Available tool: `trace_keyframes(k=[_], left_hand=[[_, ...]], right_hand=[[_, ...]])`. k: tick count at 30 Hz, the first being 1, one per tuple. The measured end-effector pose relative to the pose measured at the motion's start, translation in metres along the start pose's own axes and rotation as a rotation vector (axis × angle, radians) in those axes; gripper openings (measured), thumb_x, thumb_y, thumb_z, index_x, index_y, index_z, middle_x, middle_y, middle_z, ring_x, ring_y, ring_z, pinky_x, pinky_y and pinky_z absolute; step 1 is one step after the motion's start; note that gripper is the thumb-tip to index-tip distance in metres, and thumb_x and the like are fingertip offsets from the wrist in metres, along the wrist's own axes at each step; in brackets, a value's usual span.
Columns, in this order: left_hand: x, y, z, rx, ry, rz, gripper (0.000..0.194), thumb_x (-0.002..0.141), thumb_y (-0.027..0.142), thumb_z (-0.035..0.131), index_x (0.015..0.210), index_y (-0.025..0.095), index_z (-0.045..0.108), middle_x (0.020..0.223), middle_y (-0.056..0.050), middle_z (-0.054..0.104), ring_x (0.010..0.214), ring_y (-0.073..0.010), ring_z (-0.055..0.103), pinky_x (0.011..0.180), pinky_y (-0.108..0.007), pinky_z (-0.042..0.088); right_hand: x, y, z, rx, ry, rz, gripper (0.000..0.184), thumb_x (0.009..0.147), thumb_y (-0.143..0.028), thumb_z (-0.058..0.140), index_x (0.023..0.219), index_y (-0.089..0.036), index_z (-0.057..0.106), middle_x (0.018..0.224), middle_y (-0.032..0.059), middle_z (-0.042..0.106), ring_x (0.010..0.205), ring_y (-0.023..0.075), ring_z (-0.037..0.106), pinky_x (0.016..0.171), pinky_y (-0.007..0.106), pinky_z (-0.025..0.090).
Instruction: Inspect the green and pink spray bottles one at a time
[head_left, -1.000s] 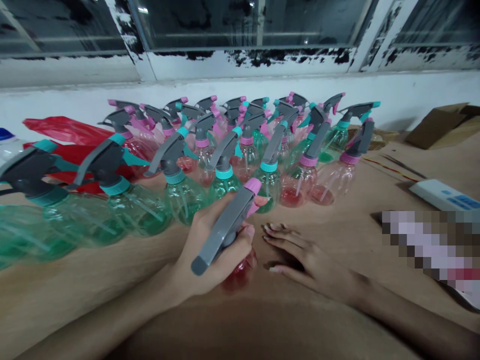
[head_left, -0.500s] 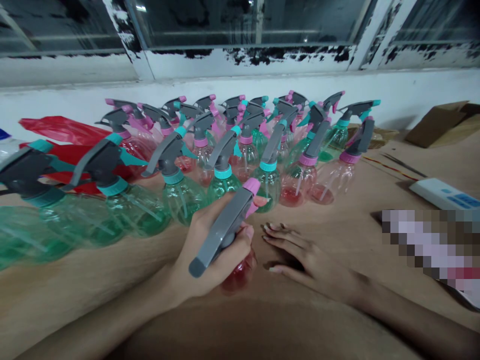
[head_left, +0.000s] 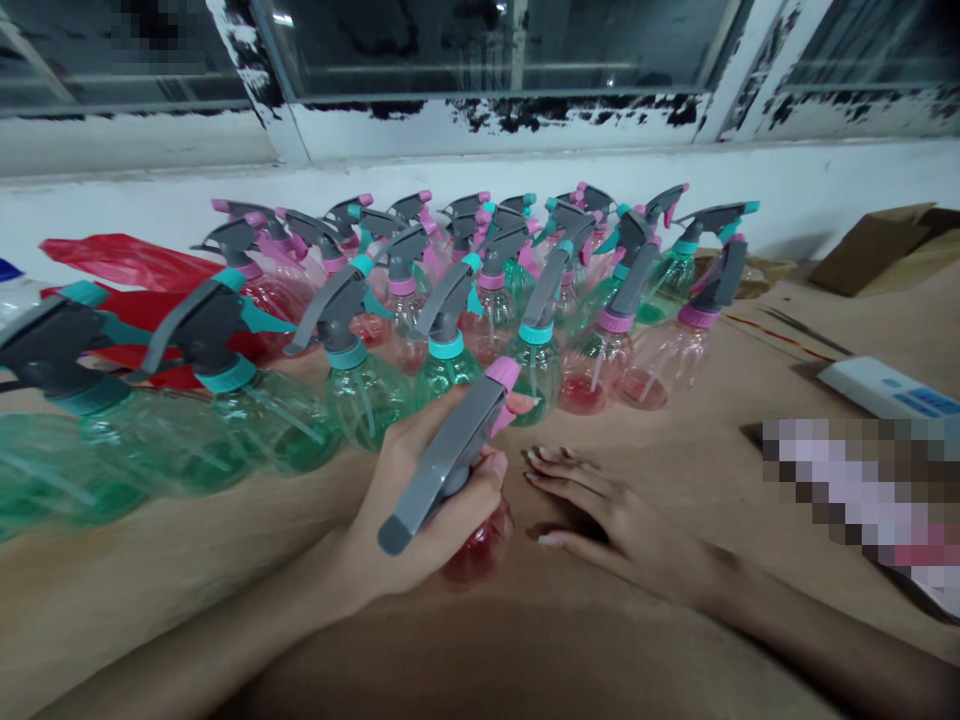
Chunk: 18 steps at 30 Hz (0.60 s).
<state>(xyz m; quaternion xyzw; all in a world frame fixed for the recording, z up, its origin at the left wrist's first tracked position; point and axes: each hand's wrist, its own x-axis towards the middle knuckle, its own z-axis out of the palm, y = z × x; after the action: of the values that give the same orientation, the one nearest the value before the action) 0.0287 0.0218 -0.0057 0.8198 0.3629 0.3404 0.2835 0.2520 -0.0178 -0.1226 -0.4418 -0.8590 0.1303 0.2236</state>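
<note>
My left hand (head_left: 420, 500) is wrapped round the neck of a spray bottle (head_left: 454, 460) with a grey head, pink nozzle and pink trigger. One finger reaches forward at the trigger. The bottle's red-tinted body shows below the hand, close to the tabletop; its neck is hidden by my fingers. My right hand (head_left: 611, 515) rests on the table to the right of this bottle, fingers spread and holding nothing. Just beyond my left hand stands a green spray bottle with a turquoise collar (head_left: 448, 350), and beside it another turquoise-collared spray bottle (head_left: 537, 360).
Several green and pink spray bottles (head_left: 487, 300) stand in rows toward the wall. Red plastic (head_left: 127, 265) lies at the left behind the bottles. At right are a white box with blue marks (head_left: 885, 385), a brown paper bag (head_left: 877, 250) and a blurred-out item (head_left: 847, 490).
</note>
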Motion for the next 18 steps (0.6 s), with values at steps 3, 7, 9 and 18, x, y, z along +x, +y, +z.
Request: trace_keyframes(k=[3,7,9,18], left_hand=[[0.0000,-0.0003,0.0004,-0.001,-0.001,0.000,0.011,0.078,0.020,0.048,0.082,0.026,0.056,0.082,0.001,0.061,0.061,-0.0138,0.059,0.065,-0.028,0.054],[-0.0010,-0.0005,0.0008,-0.006,0.021,0.012,0.010,0.078,0.019,0.047,0.080,0.026,0.055,0.082,0.002,0.061,0.059,-0.0125,0.059,0.061,-0.025,0.053],[-0.0012,-0.0004,0.0007,0.010,0.020,0.027,0.011,0.078,0.019,0.046,0.080,0.026,0.055,0.082,0.002,0.060,0.060,-0.0124,0.059,0.063,-0.025,0.053],[-0.0004,-0.0026,0.0012,0.014,0.015,0.066,0.011,0.080,0.019,0.046,0.082,0.026,0.054,0.081,0.002,0.058,0.060,-0.0126,0.059,0.063,-0.026,0.052]], right_hand=[[0.0002,-0.0005,-0.0006,0.003,-0.001,-0.001,0.054,0.091,-0.043,0.052,0.138,-0.021,0.040,0.141,0.0076,0.047,0.134,0.0222,0.037,0.111,0.047,0.033],[0.0005,-0.0015,-0.0017,0.007,0.008,0.008,0.054,0.090,-0.043,0.052,0.138,-0.021,0.041,0.141,0.0073,0.047,0.133,0.0224,0.038,0.111,0.047,0.033],[0.0004,-0.0014,-0.0016,0.005,0.004,0.008,0.054,0.090,-0.043,0.052,0.138,-0.020,0.042,0.141,0.0073,0.047,0.133,0.0224,0.038,0.111,0.046,0.033],[-0.0007,0.0003,0.0001,-0.009,-0.003,0.009,0.054,0.090,-0.044,0.052,0.138,-0.020,0.041,0.142,0.0068,0.047,0.134,0.0213,0.037,0.111,0.045,0.032]])
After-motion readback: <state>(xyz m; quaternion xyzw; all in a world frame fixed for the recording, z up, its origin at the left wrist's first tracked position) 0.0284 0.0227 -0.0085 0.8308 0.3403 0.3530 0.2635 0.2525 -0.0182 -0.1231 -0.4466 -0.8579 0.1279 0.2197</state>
